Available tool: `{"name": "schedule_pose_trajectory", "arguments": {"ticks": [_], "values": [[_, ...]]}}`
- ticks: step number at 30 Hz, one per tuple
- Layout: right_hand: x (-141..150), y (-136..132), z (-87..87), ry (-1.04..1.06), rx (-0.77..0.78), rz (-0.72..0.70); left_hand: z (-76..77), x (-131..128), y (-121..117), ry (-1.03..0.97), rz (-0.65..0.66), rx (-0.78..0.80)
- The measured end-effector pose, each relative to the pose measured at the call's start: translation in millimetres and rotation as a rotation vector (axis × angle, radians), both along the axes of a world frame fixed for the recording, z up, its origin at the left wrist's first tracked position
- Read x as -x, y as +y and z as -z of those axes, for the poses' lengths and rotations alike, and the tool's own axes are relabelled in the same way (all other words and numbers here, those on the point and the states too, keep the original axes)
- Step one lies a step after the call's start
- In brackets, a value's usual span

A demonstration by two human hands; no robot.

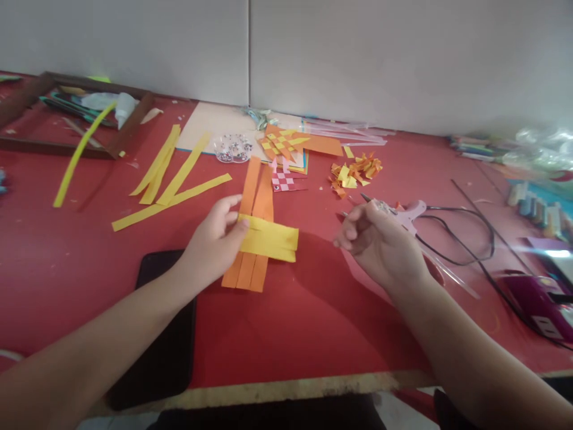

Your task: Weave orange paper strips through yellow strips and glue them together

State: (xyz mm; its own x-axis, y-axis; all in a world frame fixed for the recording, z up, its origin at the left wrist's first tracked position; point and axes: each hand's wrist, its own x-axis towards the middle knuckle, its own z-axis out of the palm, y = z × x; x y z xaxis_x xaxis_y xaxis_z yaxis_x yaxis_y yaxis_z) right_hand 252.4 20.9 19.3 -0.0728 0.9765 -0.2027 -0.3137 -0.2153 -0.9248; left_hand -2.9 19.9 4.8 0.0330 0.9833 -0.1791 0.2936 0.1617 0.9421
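Note:
Orange paper strips [245,272] stand upright in front of me, with a band of yellow paper strips [273,240] crossing over them. My left hand [219,233] pinches the left end of this crossing, thumb on the yellow and fingers behind. To the right, my right hand [380,245] hovers above the red table with loosely curled fingers, and I see nothing held in it. Behind it show dark pointed tips [366,197] and a pink glue gun [412,216], both partly hidden. A small red-and-white checkered paper fish [283,181] lies just past the orange strips.
Loose yellow strips [188,200] lie at left, near a wooden frame [114,143] holding tools. A black phone-like slab [168,334] sits under my left forearm. Farther back are a woven orange fish [282,143], paper scraps [358,172] and a bead case [233,148]. A black cord [487,263] runs right.

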Motion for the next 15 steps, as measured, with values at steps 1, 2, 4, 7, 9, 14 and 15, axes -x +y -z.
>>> {"name": "schedule_pose_trajectory", "arguments": {"ticks": [1, 2, 4, 7, 9, 14, 15], "values": [[0, 0, 0.5, 0.018, 0.015, -0.025, 0.7, 0, -2, 0.128, 0.036, -0.047], [0, 0, 1.1, 0.035, 0.029, -0.047, 0.8, 1, -4, 0.244, 0.06, -0.108], [1, -2, 2.8, 0.061, 0.057, -0.093, -0.3, 0, -9, 0.448, 0.076, -0.282], [4, -5, 6.2, 0.092, 0.069, -0.176, -2.5, 0, -14, 0.648, 0.059, -0.589], [6, -7, 7.6, 0.092, 0.065, -0.212, -3.9, 0, -15, 0.653, 0.112, -0.725], [16, -13, 5.6, 0.049, 0.112, -0.238, -11.5, -10, -19, 0.563, 0.353, -0.857], [18, -15, 5.0, 0.056, 0.125, -0.248, -13.3, -14, -20, 0.568, 0.396, -0.874]]}}
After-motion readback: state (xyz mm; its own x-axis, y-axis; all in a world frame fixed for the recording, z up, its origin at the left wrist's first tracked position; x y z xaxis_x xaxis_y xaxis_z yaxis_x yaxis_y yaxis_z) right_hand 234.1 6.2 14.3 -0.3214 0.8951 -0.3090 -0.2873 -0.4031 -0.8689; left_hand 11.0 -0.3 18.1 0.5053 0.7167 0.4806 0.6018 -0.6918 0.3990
